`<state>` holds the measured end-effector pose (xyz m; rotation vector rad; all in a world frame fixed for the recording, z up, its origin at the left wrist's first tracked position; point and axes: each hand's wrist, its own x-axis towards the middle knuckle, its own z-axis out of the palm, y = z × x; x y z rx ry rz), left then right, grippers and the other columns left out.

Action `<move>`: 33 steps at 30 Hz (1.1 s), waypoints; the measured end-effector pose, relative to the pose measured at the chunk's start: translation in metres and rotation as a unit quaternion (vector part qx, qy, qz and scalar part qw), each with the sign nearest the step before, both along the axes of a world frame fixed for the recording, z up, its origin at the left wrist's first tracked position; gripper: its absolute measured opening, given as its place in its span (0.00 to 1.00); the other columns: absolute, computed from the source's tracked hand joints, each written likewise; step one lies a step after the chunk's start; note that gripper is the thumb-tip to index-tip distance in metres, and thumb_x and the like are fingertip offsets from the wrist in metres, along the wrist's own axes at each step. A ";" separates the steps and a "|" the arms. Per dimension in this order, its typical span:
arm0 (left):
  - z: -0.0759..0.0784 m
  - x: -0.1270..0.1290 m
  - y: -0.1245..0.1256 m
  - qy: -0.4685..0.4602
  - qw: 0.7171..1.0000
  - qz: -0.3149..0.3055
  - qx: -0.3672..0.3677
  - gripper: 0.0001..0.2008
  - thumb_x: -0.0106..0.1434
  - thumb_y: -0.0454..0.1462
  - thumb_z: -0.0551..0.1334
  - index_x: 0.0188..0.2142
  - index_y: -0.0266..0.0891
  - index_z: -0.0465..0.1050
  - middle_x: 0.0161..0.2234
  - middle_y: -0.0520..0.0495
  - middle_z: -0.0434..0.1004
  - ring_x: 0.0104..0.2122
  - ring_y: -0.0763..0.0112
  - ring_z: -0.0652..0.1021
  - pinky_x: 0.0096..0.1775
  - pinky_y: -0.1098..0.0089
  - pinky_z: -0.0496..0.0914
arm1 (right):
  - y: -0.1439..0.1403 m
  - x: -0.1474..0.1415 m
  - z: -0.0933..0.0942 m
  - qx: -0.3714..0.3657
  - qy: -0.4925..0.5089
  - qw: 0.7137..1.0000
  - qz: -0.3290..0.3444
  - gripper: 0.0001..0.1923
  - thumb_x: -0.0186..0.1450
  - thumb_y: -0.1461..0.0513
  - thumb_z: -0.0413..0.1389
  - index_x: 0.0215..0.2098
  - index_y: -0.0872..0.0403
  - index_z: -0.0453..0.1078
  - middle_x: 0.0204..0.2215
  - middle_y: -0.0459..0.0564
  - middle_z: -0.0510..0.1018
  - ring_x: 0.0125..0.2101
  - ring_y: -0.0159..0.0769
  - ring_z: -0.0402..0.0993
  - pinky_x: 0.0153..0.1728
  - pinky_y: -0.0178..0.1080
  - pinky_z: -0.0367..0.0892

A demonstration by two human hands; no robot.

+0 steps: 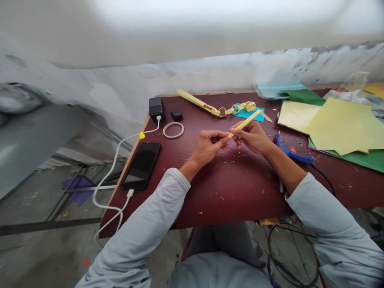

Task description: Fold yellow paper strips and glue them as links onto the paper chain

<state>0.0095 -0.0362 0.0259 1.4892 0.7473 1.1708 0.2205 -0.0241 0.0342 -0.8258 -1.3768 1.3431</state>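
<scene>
Between both hands, above the dark red table (pixel 210 200), a narrow folded strip of yellow paper (pixel 246 121) slants up to the right. My left hand (pixel 208 148) pinches its lower end with thumb and forefinger. My right hand (pixel 251 136) is closed around the strip just above that, thumb on top. Behind the hands lies a yellow paper chain (pixel 229 111), joined to a long yellow paper piece (pixel 193 99). Part of the chain rests on a small blue card (pixel 244 113). A thin metal blade or ruler (pixel 266 116) lies beside it.
Right of my hands lies a blue glue gun (pixel 292 154) with a black cable. Yellow paper sheets (pixel 342 124) and green sheets (pixel 369 158) pile up at the right. On the left are a phone (pixel 142 165), a charger (pixel 156 108), a white cable (pixel 115 154), a ring (pixel 173 130) and a black case (pixel 176 115).
</scene>
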 end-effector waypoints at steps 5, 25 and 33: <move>0.002 0.000 0.000 -0.008 1.000 0.004 -0.017 0.19 0.63 0.48 0.79 0.42 0.34 0.89 0.33 0.44 0.88 0.30 0.69 0.85 0.37 0.67 0.82 | 0.000 0.003 0.003 -0.027 -0.005 1.000 0.002 0.19 0.57 0.53 0.80 0.36 0.57 0.83 0.25 0.45 0.81 0.18 0.27 0.73 0.17 0.32 0.75; 0.000 0.000 0.002 -0.046 0.997 -0.009 -0.053 0.19 0.59 0.46 0.81 0.43 0.35 0.89 0.33 0.45 0.88 0.30 0.68 0.86 0.37 0.66 0.83 | 0.002 0.012 0.009 -0.038 0.007 0.999 -0.028 0.21 0.58 0.53 0.80 0.30 0.58 0.79 0.23 0.46 0.79 0.16 0.24 0.68 0.14 0.29 0.69; -0.002 -0.002 0.003 -0.024 0.998 -0.012 -0.062 0.18 0.61 0.47 0.80 0.43 0.36 0.89 0.35 0.44 0.88 0.30 0.71 0.84 0.37 0.69 0.81 | 0.001 0.012 0.010 -0.019 -0.002 0.999 -0.042 0.21 0.57 0.53 0.81 0.28 0.58 0.80 0.21 0.46 0.78 0.15 0.24 0.67 0.12 0.29 0.67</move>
